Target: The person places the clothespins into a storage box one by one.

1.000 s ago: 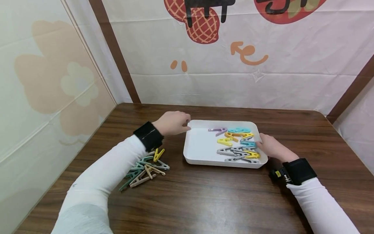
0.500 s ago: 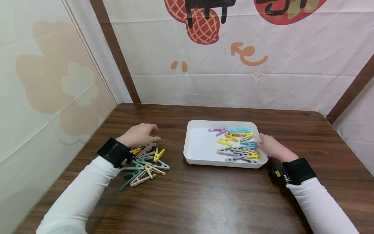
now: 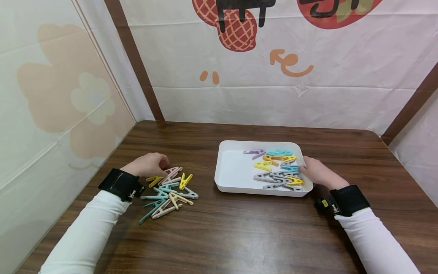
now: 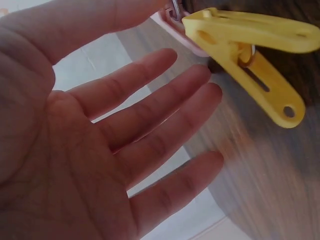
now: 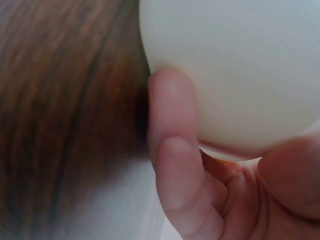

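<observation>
My left hand (image 3: 147, 165) is over the back of a heap of clothespins on the left. Its fingers are spread with nothing held in the left wrist view, where a yellow clothespin (image 4: 250, 55) and part of a pink clothespin (image 4: 187, 37) lie by the thumb. Whether the thumb touches them I cannot tell. Green, cream and grey-blue pins fill the rest of the heap, with another yellow clothespin (image 3: 185, 181) at its right. My right hand (image 3: 321, 173) grips the right end of a white tray (image 3: 232, 188), thumb over the rim and fingers against the outer wall.
Inside the tray's right half lie a purple clothespin (image 3: 256, 153), a turquoise clothespin (image 3: 280, 152), and several yellow, orange, blue and grey ones. Everything stands on a brown wooden table (image 3: 239, 232). Printed cloth walls (image 3: 260, 102) rise behind it and at the left.
My left hand has moved from the tray's left edge, leftward and down to the back of the clothespin heap. My right hand and the tray have stayed in place.
</observation>
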Action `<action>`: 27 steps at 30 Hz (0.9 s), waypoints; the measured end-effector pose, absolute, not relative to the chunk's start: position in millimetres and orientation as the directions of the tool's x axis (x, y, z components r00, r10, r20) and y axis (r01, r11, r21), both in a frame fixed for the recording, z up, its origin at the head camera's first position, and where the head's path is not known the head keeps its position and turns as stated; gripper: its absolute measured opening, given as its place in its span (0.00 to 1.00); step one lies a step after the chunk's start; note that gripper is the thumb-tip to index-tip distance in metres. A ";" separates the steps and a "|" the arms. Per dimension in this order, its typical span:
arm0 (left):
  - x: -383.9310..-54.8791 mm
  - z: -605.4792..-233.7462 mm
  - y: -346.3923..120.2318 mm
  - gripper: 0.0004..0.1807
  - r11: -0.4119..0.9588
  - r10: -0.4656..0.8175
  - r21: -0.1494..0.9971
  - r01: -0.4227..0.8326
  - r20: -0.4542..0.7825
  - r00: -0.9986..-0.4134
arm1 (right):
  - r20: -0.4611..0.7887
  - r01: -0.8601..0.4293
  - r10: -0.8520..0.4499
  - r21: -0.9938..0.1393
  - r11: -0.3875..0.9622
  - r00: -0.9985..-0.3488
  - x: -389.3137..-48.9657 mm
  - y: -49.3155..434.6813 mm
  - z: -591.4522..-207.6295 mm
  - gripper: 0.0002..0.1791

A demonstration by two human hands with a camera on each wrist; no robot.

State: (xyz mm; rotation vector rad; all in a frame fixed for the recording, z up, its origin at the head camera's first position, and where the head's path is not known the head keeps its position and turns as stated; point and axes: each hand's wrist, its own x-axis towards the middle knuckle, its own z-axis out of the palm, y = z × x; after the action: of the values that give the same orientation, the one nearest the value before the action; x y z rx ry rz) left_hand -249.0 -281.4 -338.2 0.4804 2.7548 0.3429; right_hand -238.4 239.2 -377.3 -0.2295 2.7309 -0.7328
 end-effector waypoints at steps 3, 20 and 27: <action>-246.9 -339.3 -282.4 0.20 0.914 0.364 0.290 0.284 -0.277 -0.889 | -0.254 -0.074 -0.233 -0.512 0.856 -0.939 -238.1 238.6 -377.1 0.27; -242.3 -348.0 -278.5 0.12 0.936 0.334 0.197 0.290 -0.244 -0.911 | -0.271 -0.059 -0.223 -0.504 0.862 -0.936 -239.0 238.5 -378.4 0.28; -242.2 -346.6 -276.2 0.08 0.933 0.346 0.188 0.308 -0.222 -0.912 | -0.275 -0.054 -0.218 -0.501 0.864 -0.936 -238.6 238.2 -376.6 0.28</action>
State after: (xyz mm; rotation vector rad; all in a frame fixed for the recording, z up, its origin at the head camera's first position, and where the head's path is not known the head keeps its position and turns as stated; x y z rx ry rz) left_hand -242.2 -276.2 -346.6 0.4883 2.8378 0.2168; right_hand -238.6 238.2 -376.6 -0.2033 2.7127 -0.7159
